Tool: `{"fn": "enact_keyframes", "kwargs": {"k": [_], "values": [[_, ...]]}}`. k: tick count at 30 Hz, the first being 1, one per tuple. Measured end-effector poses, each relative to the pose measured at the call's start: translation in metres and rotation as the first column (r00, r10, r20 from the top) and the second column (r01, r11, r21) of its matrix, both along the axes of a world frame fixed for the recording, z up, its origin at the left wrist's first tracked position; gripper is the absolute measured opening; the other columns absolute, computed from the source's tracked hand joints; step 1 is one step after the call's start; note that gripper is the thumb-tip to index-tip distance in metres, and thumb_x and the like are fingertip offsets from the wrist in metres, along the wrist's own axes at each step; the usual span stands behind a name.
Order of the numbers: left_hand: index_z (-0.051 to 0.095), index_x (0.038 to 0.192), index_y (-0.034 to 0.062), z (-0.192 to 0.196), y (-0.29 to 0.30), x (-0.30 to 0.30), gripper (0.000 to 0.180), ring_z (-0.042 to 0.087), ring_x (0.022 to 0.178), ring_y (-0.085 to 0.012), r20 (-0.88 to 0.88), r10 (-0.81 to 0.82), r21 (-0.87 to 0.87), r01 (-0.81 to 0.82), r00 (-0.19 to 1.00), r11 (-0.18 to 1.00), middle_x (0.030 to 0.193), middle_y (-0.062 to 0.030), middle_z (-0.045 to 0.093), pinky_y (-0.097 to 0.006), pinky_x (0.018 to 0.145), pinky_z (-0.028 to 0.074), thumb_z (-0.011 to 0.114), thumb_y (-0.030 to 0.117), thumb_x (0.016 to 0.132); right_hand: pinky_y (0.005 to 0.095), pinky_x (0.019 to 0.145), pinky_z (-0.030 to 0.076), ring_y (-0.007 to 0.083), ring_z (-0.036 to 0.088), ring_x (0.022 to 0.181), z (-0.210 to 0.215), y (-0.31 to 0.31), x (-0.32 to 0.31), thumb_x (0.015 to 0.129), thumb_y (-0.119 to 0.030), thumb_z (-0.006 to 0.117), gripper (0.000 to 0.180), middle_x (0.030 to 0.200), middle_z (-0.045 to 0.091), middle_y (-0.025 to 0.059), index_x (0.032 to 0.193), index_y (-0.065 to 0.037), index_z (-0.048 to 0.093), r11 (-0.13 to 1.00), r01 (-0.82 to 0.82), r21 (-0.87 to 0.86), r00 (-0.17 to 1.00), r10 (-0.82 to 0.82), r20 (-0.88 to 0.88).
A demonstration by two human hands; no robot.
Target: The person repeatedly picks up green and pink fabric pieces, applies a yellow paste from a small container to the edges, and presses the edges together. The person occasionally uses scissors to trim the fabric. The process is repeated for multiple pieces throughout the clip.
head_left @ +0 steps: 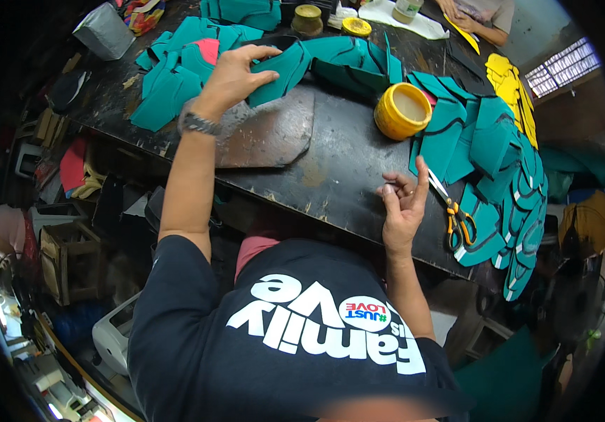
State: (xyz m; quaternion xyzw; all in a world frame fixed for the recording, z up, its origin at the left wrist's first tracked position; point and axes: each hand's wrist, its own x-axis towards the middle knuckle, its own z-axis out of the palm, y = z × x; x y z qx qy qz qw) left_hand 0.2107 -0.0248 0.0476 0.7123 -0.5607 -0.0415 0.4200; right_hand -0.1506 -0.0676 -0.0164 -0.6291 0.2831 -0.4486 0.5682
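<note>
My left hand (234,76) reaches far over the dark worktable (345,165) and grips the left edge of a teal cut piece (281,70), thumb above it. A watch sits on that wrist. More teal pieces (176,77) lie in a heap to its left, one with a red patch. My right hand (402,205) hovers at the table's near edge, holding nothing, index finger raised and the others loosely curled. Orange-handled scissors (455,213) lie just right of it, on a fan of teal pieces (489,148).
A yellow tub of pale glue (402,111) stands mid-table, beside a brown board (267,133). Yellow cut pieces (510,84) lie at the far right. Small jars (307,20) and another person's hands (468,17) are at the far edge. A wooden crate (70,257) sits below left.
</note>
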Motion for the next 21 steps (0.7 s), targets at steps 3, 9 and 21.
{"fn": "enact_keyframes", "kwargs": {"k": [3, 9, 21], "values": [[0.073, 0.111, 0.0053, 0.036, 0.027, -0.028, 0.036, 0.068, 0.088, -0.0172, 0.052, -0.251, 0.063, 0.248, 0.967, 0.967, 0.104, -0.0096, 0.074, -0.028, 0.077, 0.054, 0.078, 0.006, 0.075, 0.0313, 0.094, 0.043, 0.0176, 0.057, 0.106, 0.023, -0.005, 0.003, 0.086, 0.007, 0.054, 0.081, 0.119, 0.060, 0.0120, 0.157, -0.009, 0.020, 0.992, -0.031, -0.124, 0.998, 0.037, 0.044], [0.073, 0.107, 0.0023, 0.053, 0.038, -0.066, 0.035, 0.069, 0.088, -0.0175, -0.118, -0.672, 0.191, 0.681, 0.731, 0.707, 0.096, -0.0085, 0.073, -0.029, 0.081, 0.052, 0.082, 0.006, 0.074, 0.0426, 0.114, 0.031, 0.0267, 0.050, 0.131, 0.044, -0.022, 0.028, 0.072, 0.006, 0.051, 0.091, 0.139, 0.053, 0.0174, 0.157, -0.008, 0.021, 0.829, -0.342, -0.442, 0.939, 0.288, -0.187], [0.041, 0.145, 0.0023, -0.057, 0.038, -0.169, 0.063, 0.053, 0.128, -0.0260, -0.768, -0.573, -0.639, 0.295, -0.285, 0.710, 0.149, -0.0160, 0.045, -0.038, 0.102, 0.050, 0.069, 0.019, 0.091, 0.0348, 0.099, 0.048, 0.0175, 0.061, 0.109, 0.041, -0.023, 0.022, 0.079, 0.007, 0.063, 0.092, 0.142, 0.048, 0.0104, 0.158, -0.007, 0.019, 0.904, -0.426, 0.036, 0.898, 0.418, 0.135]]}}
